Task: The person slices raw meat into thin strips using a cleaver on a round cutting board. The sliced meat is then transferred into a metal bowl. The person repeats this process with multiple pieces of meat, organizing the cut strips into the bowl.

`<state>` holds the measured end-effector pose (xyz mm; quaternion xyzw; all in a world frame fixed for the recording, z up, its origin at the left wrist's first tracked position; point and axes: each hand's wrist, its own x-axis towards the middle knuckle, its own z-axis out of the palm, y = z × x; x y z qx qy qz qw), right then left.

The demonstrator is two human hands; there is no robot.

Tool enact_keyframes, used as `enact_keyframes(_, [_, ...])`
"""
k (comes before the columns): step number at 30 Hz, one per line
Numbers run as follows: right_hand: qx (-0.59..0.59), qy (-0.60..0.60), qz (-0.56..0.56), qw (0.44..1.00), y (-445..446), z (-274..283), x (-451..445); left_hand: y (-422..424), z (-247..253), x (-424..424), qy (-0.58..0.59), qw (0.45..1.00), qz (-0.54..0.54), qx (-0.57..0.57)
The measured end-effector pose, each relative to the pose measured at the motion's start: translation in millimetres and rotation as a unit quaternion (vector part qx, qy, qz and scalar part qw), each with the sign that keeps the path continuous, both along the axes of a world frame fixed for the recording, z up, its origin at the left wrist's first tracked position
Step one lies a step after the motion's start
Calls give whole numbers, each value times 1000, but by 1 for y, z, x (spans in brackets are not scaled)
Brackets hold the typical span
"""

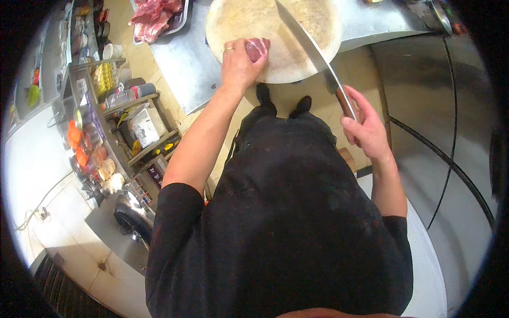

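Observation:
A piece of raw red meat point(255, 49) is gripped in my left hand point(240, 65), over the left part of a round chopping board point(274, 24). A ring shows on one finger of that hand. My right hand point(366, 125) holds a large kitchen knife point(308, 41) by its wooden handle. The blade points up and to the left across the board, to the right of the meat and apart from it. Whether the edge touches the board, I cannot tell. The handle hangs beyond the board's near right side.
A metal tray point(181, 22) of raw meat point(155, 18) sits at the upper left. Beneath the board is a metal worktop point(175, 63). Shelves point(131, 105) with bottles and tubs line the left. Stainless steel cabinet doors point(425, 87) stand on the right.

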<state>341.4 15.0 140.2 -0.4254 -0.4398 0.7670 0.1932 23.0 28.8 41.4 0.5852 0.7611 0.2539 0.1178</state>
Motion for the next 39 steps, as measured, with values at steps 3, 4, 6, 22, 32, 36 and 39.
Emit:
enact_keyframes(3, [-50,8,-21,998,-11,-9,7,13,-3,-2,-62,990,-125,-8])
enact_keyframes(4, [-72,5,-13,997,-12,-14,13,14,2,-2,-114,979,-165,-44])
enact_keyframes(6, [-36,-33,-3,999,-14,-21,11,7,-14,-10,-26,989,-143,36])
enact_keyframes(22, [60,-327,117,936,-10,-11,-34,-1,-21,-17,53,959,-220,172])
enact_keyframes(32, [129,-325,145,926,-38,29,-30,-4,-68,-18,133,952,-207,180])
enact_keyframes(36, [98,-329,151,927,-41,33,-26,-2,-47,-16,95,958,-212,170])
enact_keyframes(39, [92,-332,154,926,-37,32,-28,-2,-45,-14,92,957,-210,178])
